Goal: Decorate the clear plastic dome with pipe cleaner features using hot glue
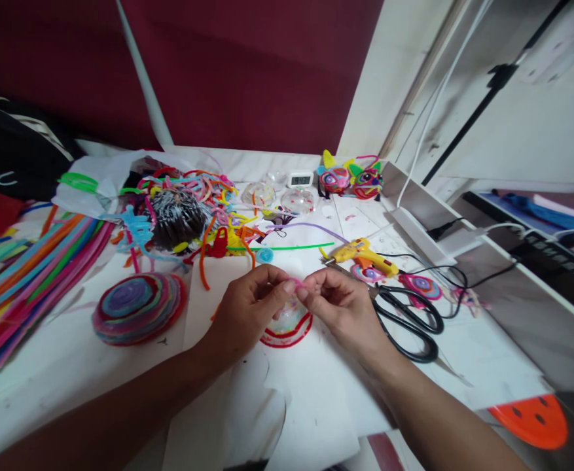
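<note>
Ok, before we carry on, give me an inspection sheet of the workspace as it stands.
Surface: white table, with white paper under the hands.
Work pieces: pink strand at the fingertips; red-rimmed clear piece just below, contact unclear.
Clutter: colourful fuzzy strips and striped disc on the left; yellow glue gun and black-handled scissors on the right.
Hands: left hand and right hand both pinch the pink strand.
Cables: black cable loops right of the scissors; white cable hangs behind.
Surroundings: dark red panel behind; black bag far left.
</note>
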`<control>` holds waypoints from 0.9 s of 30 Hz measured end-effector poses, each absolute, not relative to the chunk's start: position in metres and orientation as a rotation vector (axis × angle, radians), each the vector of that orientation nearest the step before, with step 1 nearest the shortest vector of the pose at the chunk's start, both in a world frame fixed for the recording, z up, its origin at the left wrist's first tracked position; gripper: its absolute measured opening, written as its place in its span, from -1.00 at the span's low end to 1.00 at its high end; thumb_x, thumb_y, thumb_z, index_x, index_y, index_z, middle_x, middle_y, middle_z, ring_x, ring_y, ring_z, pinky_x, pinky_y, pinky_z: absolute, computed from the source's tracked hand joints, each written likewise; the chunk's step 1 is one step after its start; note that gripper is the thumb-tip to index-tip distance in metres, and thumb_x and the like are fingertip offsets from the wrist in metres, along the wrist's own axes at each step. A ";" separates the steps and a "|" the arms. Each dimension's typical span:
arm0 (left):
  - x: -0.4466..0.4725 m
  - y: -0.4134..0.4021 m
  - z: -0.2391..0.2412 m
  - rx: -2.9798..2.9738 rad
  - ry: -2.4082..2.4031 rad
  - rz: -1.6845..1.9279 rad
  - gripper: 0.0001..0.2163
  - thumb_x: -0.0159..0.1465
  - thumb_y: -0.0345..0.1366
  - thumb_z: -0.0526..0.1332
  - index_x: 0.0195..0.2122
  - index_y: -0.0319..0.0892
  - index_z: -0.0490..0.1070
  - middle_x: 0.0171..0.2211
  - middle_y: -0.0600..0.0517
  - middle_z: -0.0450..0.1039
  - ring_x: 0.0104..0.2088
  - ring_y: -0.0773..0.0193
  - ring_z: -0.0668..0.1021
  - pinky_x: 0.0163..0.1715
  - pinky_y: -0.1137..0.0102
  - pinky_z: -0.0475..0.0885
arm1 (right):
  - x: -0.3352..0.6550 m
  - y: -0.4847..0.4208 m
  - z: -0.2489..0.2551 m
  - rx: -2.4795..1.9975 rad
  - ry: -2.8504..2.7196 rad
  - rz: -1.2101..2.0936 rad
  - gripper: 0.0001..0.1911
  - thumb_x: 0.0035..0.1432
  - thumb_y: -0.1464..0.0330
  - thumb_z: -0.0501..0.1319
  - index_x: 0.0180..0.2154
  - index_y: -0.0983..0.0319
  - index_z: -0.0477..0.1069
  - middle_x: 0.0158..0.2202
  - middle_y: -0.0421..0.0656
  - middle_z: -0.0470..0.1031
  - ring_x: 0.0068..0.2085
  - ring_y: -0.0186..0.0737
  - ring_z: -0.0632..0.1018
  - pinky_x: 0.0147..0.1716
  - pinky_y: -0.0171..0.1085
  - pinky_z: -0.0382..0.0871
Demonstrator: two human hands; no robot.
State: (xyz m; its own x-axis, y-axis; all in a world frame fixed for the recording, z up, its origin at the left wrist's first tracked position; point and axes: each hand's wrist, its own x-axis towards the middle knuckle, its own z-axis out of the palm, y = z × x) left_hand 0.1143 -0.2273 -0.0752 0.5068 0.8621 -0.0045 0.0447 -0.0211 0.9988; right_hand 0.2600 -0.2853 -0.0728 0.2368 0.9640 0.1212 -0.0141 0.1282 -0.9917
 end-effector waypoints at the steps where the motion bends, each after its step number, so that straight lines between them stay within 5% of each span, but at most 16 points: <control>1: 0.114 -0.227 -0.075 1.463 0.839 0.793 -0.85 0.21 -0.21 0.25 -0.38 -0.18 0.38 -0.63 0.19 0.29 -0.63 0.47 0.30 -0.63 0.55 0.19 | 0.260 -0.285 -0.073 -1.208 -1.069 0.944 -0.83 0.03 0.29 0.33 -0.47 0.23 0.41 -0.61 -0.29 0.35 -0.57 -0.41 0.29 -0.60 -0.38 0.19; 11: 0.113 -0.228 -0.069 1.579 0.840 0.767 -0.85 0.22 -0.24 0.24 -0.42 -0.19 0.40 -0.65 0.21 0.24 -0.63 0.47 0.25 -0.62 0.54 0.17 | 0.262 -0.288 -0.074 -1.267 -1.175 0.844 -0.89 0.07 0.37 0.26 -0.46 0.24 0.40 -0.58 -0.28 0.31 -0.55 -0.40 0.28 -0.58 -0.37 0.15; 27: 0.110 -0.228 -0.068 1.873 0.865 0.694 -0.84 0.24 -0.23 0.20 -0.40 -0.19 0.47 -0.47 0.07 0.49 -0.48 0.35 0.44 -0.52 0.50 0.27 | 0.268 -0.295 -0.066 -1.417 -1.574 0.502 -0.86 0.02 0.55 0.16 -0.51 0.24 0.35 -0.55 -0.26 0.34 -0.52 -0.39 0.35 -0.56 -0.38 0.16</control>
State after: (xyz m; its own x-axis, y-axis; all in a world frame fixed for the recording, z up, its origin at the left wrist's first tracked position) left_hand 0.1102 -0.2277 -0.0682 0.5926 0.7987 0.1042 0.2742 -0.3217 0.9063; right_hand 0.2683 -0.2945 -0.0662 0.0957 0.9284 0.3591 0.5495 0.2515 -0.7967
